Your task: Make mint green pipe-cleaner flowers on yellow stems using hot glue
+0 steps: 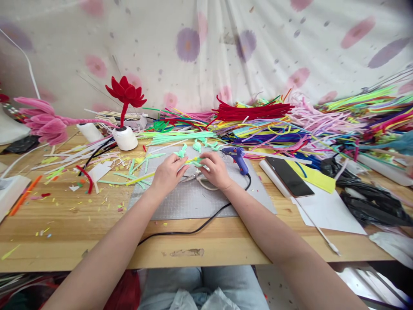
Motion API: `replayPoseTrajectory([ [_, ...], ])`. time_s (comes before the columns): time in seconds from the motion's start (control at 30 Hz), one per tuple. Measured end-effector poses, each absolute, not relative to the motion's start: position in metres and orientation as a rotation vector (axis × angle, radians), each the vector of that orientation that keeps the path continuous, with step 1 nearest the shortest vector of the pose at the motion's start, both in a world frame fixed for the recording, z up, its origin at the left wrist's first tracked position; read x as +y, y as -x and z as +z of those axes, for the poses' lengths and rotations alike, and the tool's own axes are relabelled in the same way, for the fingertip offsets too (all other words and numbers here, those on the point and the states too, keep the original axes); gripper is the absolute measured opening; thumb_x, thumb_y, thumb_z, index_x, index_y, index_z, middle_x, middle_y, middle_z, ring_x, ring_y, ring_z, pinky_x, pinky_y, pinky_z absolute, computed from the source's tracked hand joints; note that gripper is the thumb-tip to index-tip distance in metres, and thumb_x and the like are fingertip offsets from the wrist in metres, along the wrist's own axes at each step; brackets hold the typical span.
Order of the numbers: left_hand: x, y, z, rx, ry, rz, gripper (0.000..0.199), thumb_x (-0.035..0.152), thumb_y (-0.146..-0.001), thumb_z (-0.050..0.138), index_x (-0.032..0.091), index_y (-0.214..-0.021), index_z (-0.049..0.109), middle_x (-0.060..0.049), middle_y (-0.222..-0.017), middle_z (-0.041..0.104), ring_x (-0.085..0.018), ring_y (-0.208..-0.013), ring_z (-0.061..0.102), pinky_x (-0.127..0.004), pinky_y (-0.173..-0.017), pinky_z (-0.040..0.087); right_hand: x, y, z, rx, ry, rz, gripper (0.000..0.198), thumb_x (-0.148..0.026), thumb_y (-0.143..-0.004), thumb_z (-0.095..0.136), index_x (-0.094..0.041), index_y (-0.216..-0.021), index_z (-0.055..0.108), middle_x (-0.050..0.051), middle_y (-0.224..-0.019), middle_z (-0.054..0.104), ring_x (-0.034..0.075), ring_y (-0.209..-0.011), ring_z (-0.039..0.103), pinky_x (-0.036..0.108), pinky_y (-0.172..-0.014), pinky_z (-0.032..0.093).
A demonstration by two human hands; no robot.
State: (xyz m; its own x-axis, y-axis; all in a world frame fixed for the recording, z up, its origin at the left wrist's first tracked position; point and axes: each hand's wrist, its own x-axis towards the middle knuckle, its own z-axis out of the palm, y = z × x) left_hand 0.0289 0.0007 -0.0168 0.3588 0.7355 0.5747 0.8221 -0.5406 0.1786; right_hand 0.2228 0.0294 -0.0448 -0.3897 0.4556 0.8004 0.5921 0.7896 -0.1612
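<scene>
My left hand [169,173] pinches a yellow pipe cleaner [191,159] above the grey cutting mat [180,206]. Close by on the right, the fingers of my right hand [215,170] are closed on a mint-green pipe cleaner piece [195,164] that meets the yellow one; how the two join is too small to tell. Under my hands lie scissors [208,185], partly hidden by my right hand. Curled mint-green pipe cleaner shapes [197,145] rest just beyond my fingertips. A purple glue gun [238,158] lies to the right of my right hand.
A black cord [193,232] crosses the mat and table front. Pipe cleaner bundles [254,113] line the back. A red pipe-cleaner flower [125,92] and a pink one [48,120] stand left. A phone [288,176] lies right, near a black plastic bag [374,202].
</scene>
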Motion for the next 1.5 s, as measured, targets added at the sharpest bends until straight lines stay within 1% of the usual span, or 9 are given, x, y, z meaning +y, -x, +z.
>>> replayPoseTrajectory([
  [0.23,-0.002,-0.029,-0.014,-1.522,2.432,-0.877,0.035,0.038,-0.087,0.04,0.021,-0.107,0.064,-0.006,-0.084,0.059,-0.015,-0.078,0.055,-0.025,-0.068,0.041,0.029,-0.222,-0.046,-2.063,0.819,-0.139,0.011,-0.03,-0.084,0.051,-0.021,-0.079,0.053,0.008,-0.096,0.058,0.019,-0.088,0.053,0.036,-0.075,0.044],
  [0.47,-0.005,-0.032,-0.009,-1.526,2.409,-0.862,0.036,0.038,-0.088,0.037,0.02,-0.096,0.067,-0.006,-0.083,0.061,-0.016,-0.081,0.056,-0.026,-0.066,0.04,0.028,-0.221,-0.045,-2.061,0.813,-0.185,0.016,-0.034,-0.084,0.05,-0.02,-0.077,0.051,0.009,-0.093,0.059,0.019,-0.085,0.053,0.035,-0.072,0.044],
  [0.67,-0.006,-0.032,-0.006,-1.466,2.428,-0.802,0.036,0.037,-0.088,0.037,0.02,-0.098,0.067,-0.007,-0.084,0.062,-0.018,-0.083,0.056,-0.028,-0.068,0.041,0.027,-0.222,-0.046,-2.049,0.788,-0.194,0.011,-0.029,-0.084,0.05,-0.02,-0.077,0.049,0.009,-0.093,0.059,0.019,-0.085,0.053,0.035,-0.072,0.044],
  [0.8,-0.005,-0.031,-0.008,-1.453,2.425,-0.813,0.037,0.04,-0.088,0.037,0.02,-0.101,0.066,-0.008,-0.084,0.063,-0.018,-0.083,0.056,-0.028,-0.068,0.041,0.027,-0.222,-0.045,-2.057,0.809,-0.165,0.01,-0.027,-0.085,0.048,-0.021,-0.077,0.049,0.009,-0.093,0.059,0.02,-0.087,0.053,0.036,-0.073,0.044],
  [0.93,-0.005,-0.031,-0.011,-1.478,2.388,-0.832,0.039,0.041,-0.088,0.036,0.021,-0.099,0.067,-0.007,-0.083,0.063,-0.017,-0.081,0.056,-0.027,-0.067,0.04,0.026,-0.221,-0.045,-2.053,0.795,-0.188,0.008,-0.025,-0.084,0.048,-0.021,-0.078,0.049,0.009,-0.093,0.059,0.02,-0.088,0.053,0.036,-0.073,0.045],
  [1.07,-0.004,-0.033,-0.011,-1.523,2.362,-0.82,0.039,0.043,-0.088,0.035,0.023,-0.095,0.068,-0.007,-0.081,0.063,-0.017,-0.081,0.056,-0.027,-0.066,0.039,0.026,-0.22,-0.045,-2.055,0.831,-0.141,0.008,-0.027,-0.084,0.048,-0.021,-0.087,0.051,0.01,-0.096,0.058,0.021,-0.091,0.053,0.037,-0.076,0.044],
  [1.23,-0.004,-0.033,-0.009,-1.545,2.365,-0.824,0.04,0.044,-0.087,0.036,0.023,-0.094,0.068,-0.006,-0.081,0.064,-0.017,-0.081,0.057,-0.027,-0.066,0.039,0.025,-0.22,-0.045,-2.101,0.867,-0.19,0.023,-0.025,-0.084,0.047,-0.021,-0.106,0.053,0.01,-0.101,0.058,0.022,-0.093,0.052,0.038,-0.079,0.044],
  [1.37,-0.007,-0.034,-0.007,-1.562,2.397,-0.8,0.039,0.043,-0.088,0.036,0.023,-0.098,0.067,-0.007,-0.085,0.065,-0.018,-0.083,0.057,-0.028,-0.067,0.04,0.024,-0.22,-0.046,-2.12,0.867,-0.216,0.023,-0.025,-0.086,0.045,-0.023,-0.106,0.057,0.009,-0.099,0.059,0.022,-0.092,0.051,0.037,-0.078,0.044],
  [1.5,-0.012,-0.036,-0.002,-1.601,2.427,-0.784,0.038,0.042,-0.088,0.036,0.024,-0.105,0.065,-0.007,-0.094,0.065,-0.018,-0.087,0.058,-0.027,-0.068,0.041,0.025,-0.221,-0.046,-2.108,0.893,-0.195,0.023,-0.026,-0.086,0.046,-0.024,-0.106,0.058,0.009,-0.099,0.058,0.021,-0.094,0.051,0.037,-0.079,0.044],
])
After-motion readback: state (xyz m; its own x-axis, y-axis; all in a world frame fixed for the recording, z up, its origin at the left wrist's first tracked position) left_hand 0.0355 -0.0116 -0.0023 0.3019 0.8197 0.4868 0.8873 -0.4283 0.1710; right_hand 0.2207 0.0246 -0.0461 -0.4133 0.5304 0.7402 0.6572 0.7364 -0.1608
